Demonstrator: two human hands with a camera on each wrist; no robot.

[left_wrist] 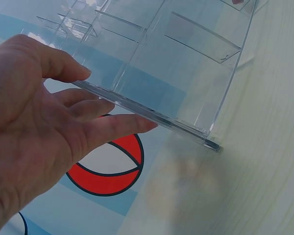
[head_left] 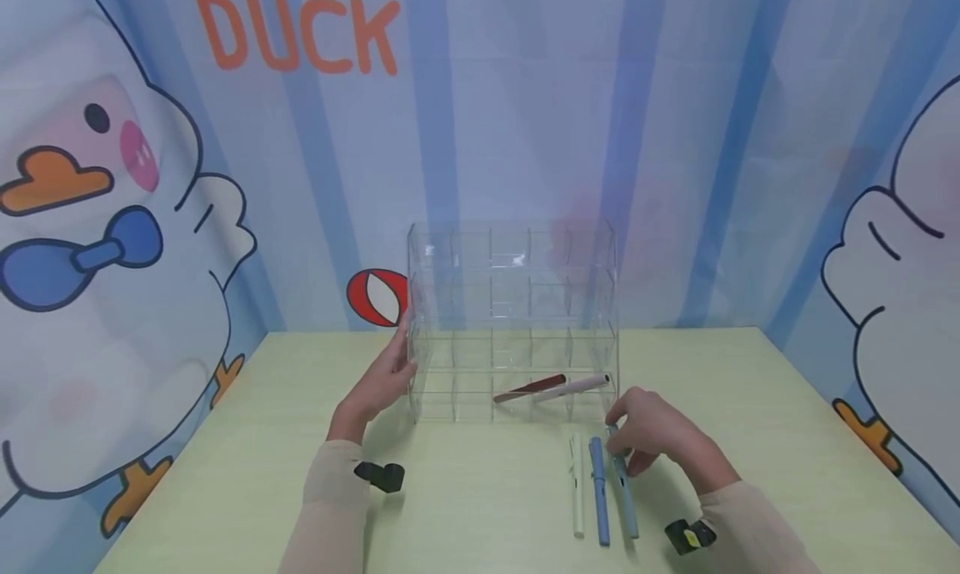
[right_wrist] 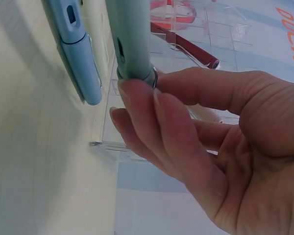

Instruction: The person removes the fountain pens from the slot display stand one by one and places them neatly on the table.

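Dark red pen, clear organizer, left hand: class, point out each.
Dark red pen [head_left: 531,388]: head view, middle of its length.
Clear organizer [head_left: 512,339]: head view, front, near its center.
Left hand [left_wrist: 49,117]: left wrist view, palm.

A clear, upright rack [head_left: 472,371], divided into tiers of compartments, is gripped along its left side panel by the left hand [head_left: 382,382]; in its lowest tier, toward the right, a dark red pen [head_left: 534,387] and a pale pinkish pen [head_left: 577,387] are seen lying aslant; a grey-teal pen [head_left: 626,499] is pinched near its rack-side end by the right hand [head_left: 648,432]; just beside it, a blue pen [head_left: 599,495] and a pale green pen [head_left: 577,491] are laid lengthwise, apart, before the rack.
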